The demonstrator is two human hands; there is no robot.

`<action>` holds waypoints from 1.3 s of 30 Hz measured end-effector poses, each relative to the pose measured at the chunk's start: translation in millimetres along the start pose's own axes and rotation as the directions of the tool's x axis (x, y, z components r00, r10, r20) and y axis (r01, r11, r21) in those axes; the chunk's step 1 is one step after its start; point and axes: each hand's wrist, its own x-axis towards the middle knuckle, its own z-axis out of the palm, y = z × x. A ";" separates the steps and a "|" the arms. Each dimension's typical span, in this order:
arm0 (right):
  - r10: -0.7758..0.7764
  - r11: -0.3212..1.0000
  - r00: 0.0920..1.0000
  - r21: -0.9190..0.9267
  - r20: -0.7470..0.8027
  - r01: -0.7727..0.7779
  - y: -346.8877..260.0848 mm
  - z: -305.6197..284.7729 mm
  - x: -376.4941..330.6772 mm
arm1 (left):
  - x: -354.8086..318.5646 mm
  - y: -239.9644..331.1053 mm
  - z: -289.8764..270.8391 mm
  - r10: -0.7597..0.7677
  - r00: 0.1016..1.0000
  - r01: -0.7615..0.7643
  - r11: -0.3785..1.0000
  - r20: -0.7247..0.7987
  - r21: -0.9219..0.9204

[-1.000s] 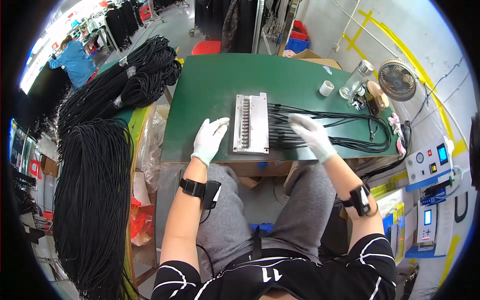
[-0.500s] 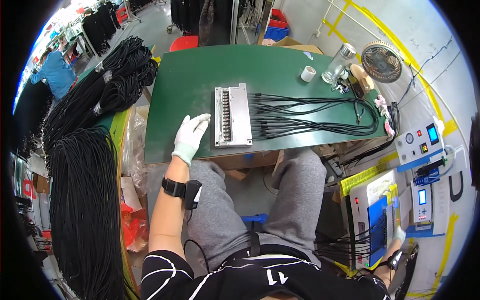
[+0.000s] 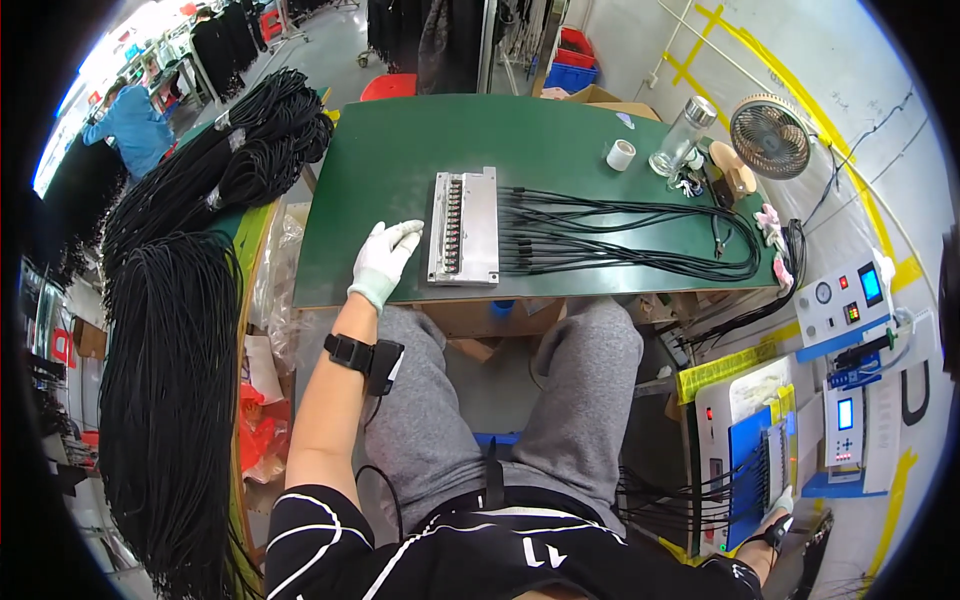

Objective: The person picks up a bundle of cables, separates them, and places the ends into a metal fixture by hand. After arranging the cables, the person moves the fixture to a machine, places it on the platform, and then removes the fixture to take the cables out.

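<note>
Green desk (image 3: pixel 370 140): metal box (image 3: pixel 490 228) nr front edge, L of mid. Blk cables (image 3: pixel 610 258) run from box twd R edge, loop there; small tool (image 3: pixel 720 238) w/in loop. Tape roll (image 3: pixel 620 155) nr back edge, glass bottle (image 3: pixel 678 142) nr back R corner.

Smooth, dull-silver metal block (image 3: pixel 483 230)

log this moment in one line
left hand: empty, beside block | right hand: at machine, grip unclear | cables: run right from block across table
</note>
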 end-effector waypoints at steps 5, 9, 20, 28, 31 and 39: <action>-0.104 0.934 0.983 0.325 -0.154 0.150 -8.7 -11.9 22.4 | -0.8 5.1 3.2 0.085 0.996 -0.085 0.996 -0.012 0.033; -0.470 0.698 0.860 0.512 -0.199 0.500 -53.7 -23.5 -10.5 | -16.3 31.5 0.6 -0.099 0.990 0.050 0.919 -0.104 -0.391; -0.970 0.207 -0.042 0.903 0.240 0.377 -320.6 -7.0 -488.1 | -106.3 184.8 54.5 0.374 0.798 0.066 0.725 0.472 -0.685; -0.704 -0.147 -0.559 0.680 0.438 0.718 -442.1 107.6 -705.2 | -88.5 111.4 14.5 -0.002 0.820 0.572 0.034 0.572 -0.820; -0.759 -0.286 -0.613 0.734 0.219 0.616 -474.5 194.5 -740.6 | -68.6 85.6 26.2 0.006 0.836 0.548 -0.006 0.548 -0.836; -0.545 -0.568 -0.691 0.397 0.474 0.721 -503.3 211.1 -825.3 | -62.5 61.1 31.9 -0.115 0.836 0.548 0.130 0.536 -0.826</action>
